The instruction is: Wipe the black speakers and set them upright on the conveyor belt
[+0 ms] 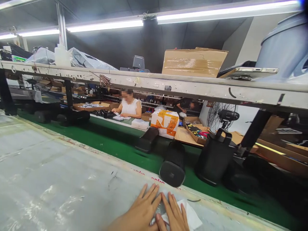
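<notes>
Green belt (108, 144) | pale worktop (72, 179), perhaps film-covered, beneath hands (141, 210) | lights (226, 12) overhead

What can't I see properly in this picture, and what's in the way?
Head view: part of the white sheet, covered by the right hand.
Head view: whatever is under the left hand, hidden by the hand itself.
Head view: the inside of the cardboard box, behind its front wall.
Head view: the rest of the bucket, cut off by the right edge.
</notes>
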The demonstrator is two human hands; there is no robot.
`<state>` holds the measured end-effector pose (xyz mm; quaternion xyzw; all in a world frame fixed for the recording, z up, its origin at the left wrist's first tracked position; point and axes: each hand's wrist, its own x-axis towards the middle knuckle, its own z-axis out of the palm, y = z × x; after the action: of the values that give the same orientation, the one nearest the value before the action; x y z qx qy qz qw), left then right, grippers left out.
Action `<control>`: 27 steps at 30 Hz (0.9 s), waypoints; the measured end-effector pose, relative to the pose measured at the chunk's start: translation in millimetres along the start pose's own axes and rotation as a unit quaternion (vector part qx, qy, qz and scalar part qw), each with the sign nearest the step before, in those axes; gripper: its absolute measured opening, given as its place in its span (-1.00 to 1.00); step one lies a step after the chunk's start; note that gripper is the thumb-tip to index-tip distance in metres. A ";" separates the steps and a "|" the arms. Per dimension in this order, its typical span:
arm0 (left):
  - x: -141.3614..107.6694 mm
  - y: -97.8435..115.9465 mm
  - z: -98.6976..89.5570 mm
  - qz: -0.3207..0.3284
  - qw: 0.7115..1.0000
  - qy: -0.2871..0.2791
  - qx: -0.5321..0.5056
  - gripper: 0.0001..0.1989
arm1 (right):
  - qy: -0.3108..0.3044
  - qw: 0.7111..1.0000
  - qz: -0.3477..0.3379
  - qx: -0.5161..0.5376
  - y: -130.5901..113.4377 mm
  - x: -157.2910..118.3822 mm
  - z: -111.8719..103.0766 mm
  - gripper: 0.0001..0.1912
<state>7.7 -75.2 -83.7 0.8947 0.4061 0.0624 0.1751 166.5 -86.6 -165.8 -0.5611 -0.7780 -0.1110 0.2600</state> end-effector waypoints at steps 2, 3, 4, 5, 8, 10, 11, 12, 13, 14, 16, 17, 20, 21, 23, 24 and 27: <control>-1.7 1.9 -0.8 -0.002 1.000 0.005 0.003 -0.29 | -0.004 1.000 0.001 0.018 4.7 -0.9 -0.1 -0.49; -2.4 2.3 -1.2 -0.001 1.000 0.008 0.004 -0.31 | -0.004 1.000 0.001 0.030 7.2 -1.0 -0.9 -0.49; -2.9 2.3 -1.4 0.002 1.000 0.012 0.004 -0.33 | -0.001 0.999 0.001 0.045 9.7 -0.9 -2.2 -0.50; -3.0 1.6 -1.2 0.005 1.000 0.015 0.003 -0.35 | 0.004 0.998 0.000 0.061 12.4 -0.2 -4.3 -0.52; 0.2 -5.2 4.1 0.021 0.999 0.023 0.007 -0.34 | 0.023 0.994 -0.002 0.107 21.5 7.4 -12.9 -0.54; 5.1 -12.5 10.5 0.035 0.999 0.032 0.018 -0.30 | 0.023 0.991 -0.007 0.129 29.0 18.5 -17.8 -0.56; 8.0 -16.0 13.5 0.043 0.998 0.038 0.021 -0.29 | 0.019 0.990 -0.008 0.136 33.0 25.7 -18.9 -0.57; 10.9 -19.2 15.9 0.049 0.998 0.043 0.021 -0.27 | 0.015 0.990 -0.009 0.141 36.9 33.6 -18.8 -0.59; 13.6 -21.7 17.4 0.054 0.997 0.045 0.018 -0.25 | 0.012 0.990 -0.008 0.143 40.4 41.8 -17.7 -0.60; 15.8 -23.7 18.2 0.056 0.997 0.043 0.015 -0.24 | 0.010 0.990 -0.006 0.144 43.2 50.1 -15.8 -0.60; 19.0 -26.9 19.1 0.052 0.998 0.030 0.015 -0.31 | 0.012 0.990 -0.004 0.143 46.1 65.9 -12.3 -0.53; 20.1 -28.9 20.2 0.049 0.998 0.026 0.020 -0.38 | 0.013 0.990 -0.009 0.141 46.7 73.6 -12.5 -0.45; 24.8 -40.1 32.2 0.063 0.996 0.057 0.038 -0.49 | 0.050 0.991 -0.026 0.122 52.2 100.4 -30.9 -0.33; 27.3 -45.7 39.2 0.077 0.993 0.081 0.043 -0.48 | 0.084 0.990 -0.021 0.109 58.2 112.0 -44.4 -0.39; 33.7 -57.8 55.6 0.107 0.984 0.134 0.058 -0.43 | 0.191 0.978 0.030 0.079 80.0 139.0 -80.0 -0.40; 37.2 -63.5 63.6 0.118 0.978 0.156 0.068 -0.42 | 0.251 0.962 0.077 0.069 95.6 153.3 -99.7 -0.30; 45.5 -74.6 79.5 0.135 0.965 0.203 0.099 -0.50 | 0.344 0.916 0.191 0.073 148.9 187.7 -148.7 -0.28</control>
<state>5.5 -16.6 -186.3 0.9227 0.3131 0.2248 -0.0103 302.6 48.8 40.7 -0.6056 -0.5243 -0.1880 0.5682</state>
